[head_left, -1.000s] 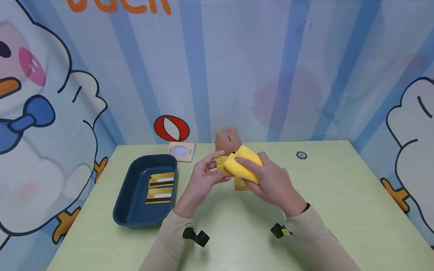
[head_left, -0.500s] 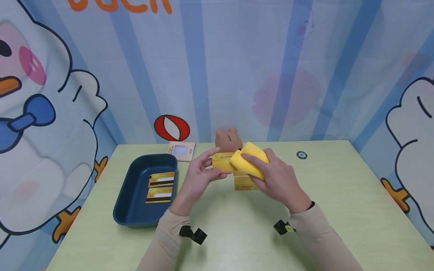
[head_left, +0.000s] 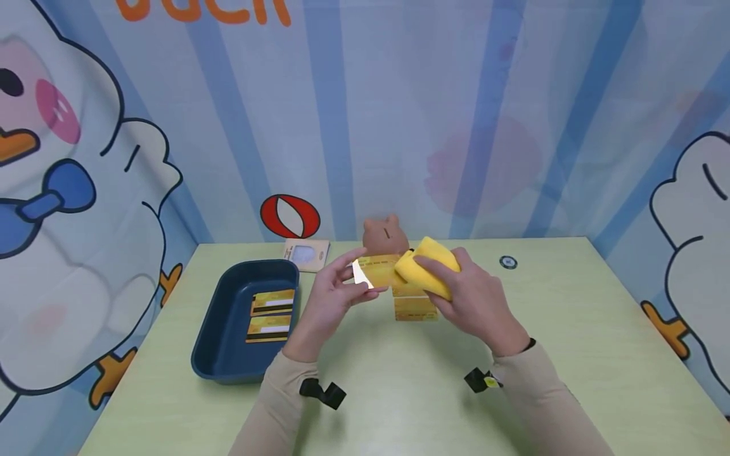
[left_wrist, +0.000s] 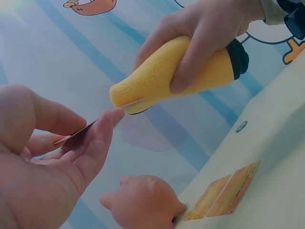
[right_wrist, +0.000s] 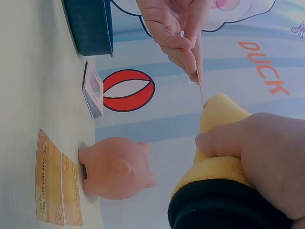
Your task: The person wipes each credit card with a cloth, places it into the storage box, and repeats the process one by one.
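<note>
- Left hand [head_left: 326, 303]: pinches the gold card [head_left: 377, 272] at its left end, thumb against fingers, up off the table [head_left: 365, 411].
- Right hand [head_left: 478, 305]: grips the folded yellow cloth [head_left: 429, 267], thumb pressed into it.
- Card is between the hands; its right end sits in the cloth's fold, per left wrist view. Looks like a wipe.
- Keep the left pinch firm but near the edge, so most of the face is reachable.
- Support from behind while rubbing; the card is thin and would probably flex.
- Pull the cloth straight along the card, light even pressure, both faces. Twisting risks popping it loose.
- The pinched end likely needs a regrip to get cleaned.
- Mind the piggy bank [head_left: 385, 237] just behind.
- Two more cards [head_left: 416, 309] on the table; others in the blue tray [head_left: 225, 329].
</note>
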`<action>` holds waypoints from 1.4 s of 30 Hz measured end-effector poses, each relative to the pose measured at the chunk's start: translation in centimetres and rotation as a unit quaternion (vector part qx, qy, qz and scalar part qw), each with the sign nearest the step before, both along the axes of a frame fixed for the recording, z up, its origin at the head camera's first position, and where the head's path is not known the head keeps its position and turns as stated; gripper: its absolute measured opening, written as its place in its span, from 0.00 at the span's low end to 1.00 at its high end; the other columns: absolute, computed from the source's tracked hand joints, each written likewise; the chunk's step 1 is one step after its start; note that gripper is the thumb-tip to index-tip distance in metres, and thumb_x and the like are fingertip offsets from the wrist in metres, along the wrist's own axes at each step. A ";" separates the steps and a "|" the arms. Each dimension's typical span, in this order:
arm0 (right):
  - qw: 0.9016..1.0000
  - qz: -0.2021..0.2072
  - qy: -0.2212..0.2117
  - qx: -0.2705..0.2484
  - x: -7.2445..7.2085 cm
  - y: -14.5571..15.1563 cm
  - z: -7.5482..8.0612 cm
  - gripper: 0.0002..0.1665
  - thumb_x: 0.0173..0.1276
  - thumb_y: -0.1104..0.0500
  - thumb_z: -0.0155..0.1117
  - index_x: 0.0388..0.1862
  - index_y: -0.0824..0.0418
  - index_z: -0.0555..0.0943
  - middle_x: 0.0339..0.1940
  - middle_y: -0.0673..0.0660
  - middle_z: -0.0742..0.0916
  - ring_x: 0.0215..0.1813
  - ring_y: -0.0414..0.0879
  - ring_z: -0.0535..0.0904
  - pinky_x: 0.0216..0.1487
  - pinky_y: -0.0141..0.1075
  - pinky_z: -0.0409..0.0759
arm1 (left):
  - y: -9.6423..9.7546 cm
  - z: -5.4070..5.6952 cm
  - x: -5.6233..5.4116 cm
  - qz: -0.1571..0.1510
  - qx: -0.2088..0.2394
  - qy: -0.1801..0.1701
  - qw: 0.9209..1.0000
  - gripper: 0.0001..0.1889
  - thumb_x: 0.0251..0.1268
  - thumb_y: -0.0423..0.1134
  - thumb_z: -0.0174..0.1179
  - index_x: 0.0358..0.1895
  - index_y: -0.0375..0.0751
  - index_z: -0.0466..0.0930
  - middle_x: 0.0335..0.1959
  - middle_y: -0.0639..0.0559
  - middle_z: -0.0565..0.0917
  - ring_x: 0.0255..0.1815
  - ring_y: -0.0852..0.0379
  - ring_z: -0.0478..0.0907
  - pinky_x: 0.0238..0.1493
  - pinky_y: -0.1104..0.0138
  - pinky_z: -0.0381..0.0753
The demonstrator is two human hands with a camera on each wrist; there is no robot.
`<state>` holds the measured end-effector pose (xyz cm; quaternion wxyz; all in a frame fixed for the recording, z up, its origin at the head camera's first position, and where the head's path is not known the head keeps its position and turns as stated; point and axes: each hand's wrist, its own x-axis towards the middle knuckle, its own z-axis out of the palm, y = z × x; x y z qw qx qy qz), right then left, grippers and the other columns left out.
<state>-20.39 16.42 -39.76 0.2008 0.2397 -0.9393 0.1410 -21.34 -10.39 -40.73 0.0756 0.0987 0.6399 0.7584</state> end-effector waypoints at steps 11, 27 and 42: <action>1.000 -0.006 0.002 -0.017 0.1 0.5 -0.2 0.35 0.65 0.52 0.79 0.71 0.43 0.79 0.52 0.67 0.79 0.29 0.51 0.76 0.22 0.45 0.80 | 0.1 -0.3 -0.1 0.006 0.004 -0.002 1.000 0.31 0.74 0.21 0.54 0.78 0.44 0.68 0.65 0.34 0.80 0.50 0.44 0.90 0.52 0.62 0.89; 0.994 0.004 0.014 -0.104 0.2 0.8 0.6 0.35 0.67 0.54 0.76 0.73 0.44 0.77 0.56 0.68 0.79 0.36 0.53 0.77 0.25 0.46 0.80 | 1.1 -1.5 -0.2 0.017 -0.057 0.002 0.998 0.24 0.78 0.26 0.56 0.74 0.38 0.73 0.62 0.37 0.85 0.51 0.41 0.90 0.48 0.57 0.91; 0.994 0.009 0.010 -0.105 0.5 0.5 0.7 0.36 0.67 0.54 0.77 0.74 0.42 0.77 0.56 0.66 0.79 0.37 0.52 0.77 0.26 0.44 0.79 | 2.3 -2.6 -0.3 0.027 -0.053 0.034 0.998 0.12 0.79 0.26 0.56 0.57 0.29 0.84 0.56 0.39 0.86 0.55 0.45 0.87 0.53 0.56 0.89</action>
